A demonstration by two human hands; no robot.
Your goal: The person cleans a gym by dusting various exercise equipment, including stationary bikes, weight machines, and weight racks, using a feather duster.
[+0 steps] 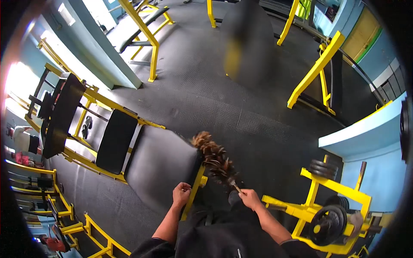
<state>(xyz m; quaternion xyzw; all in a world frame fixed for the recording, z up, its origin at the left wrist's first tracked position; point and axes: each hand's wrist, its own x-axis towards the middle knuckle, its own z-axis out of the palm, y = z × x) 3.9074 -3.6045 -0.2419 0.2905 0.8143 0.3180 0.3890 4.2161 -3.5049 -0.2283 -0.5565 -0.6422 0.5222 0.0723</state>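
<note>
In my right hand (249, 199) is the thin handle of a feather duster (214, 158), with my fingers wrapped round it. Its brown feathers point up and to the left, the tip beside the corner of a padded black bench seat (161, 161). My left hand (182, 194) is curled into a loose fist over the near end of that seat, and nothing shows in it. A yellow frame leg (194, 191) runs down from the seat's near edge, between my two hands.
A yellow plate rack (340, 189) with black weight plates (328, 224) stands at my right, beside a light blue wall (370, 167). More yellow-framed benches (144, 30) stand ahead on black rubber flooring (193, 94). A blue pillar (101, 47) rises at upper left. People appear at far left.
</note>
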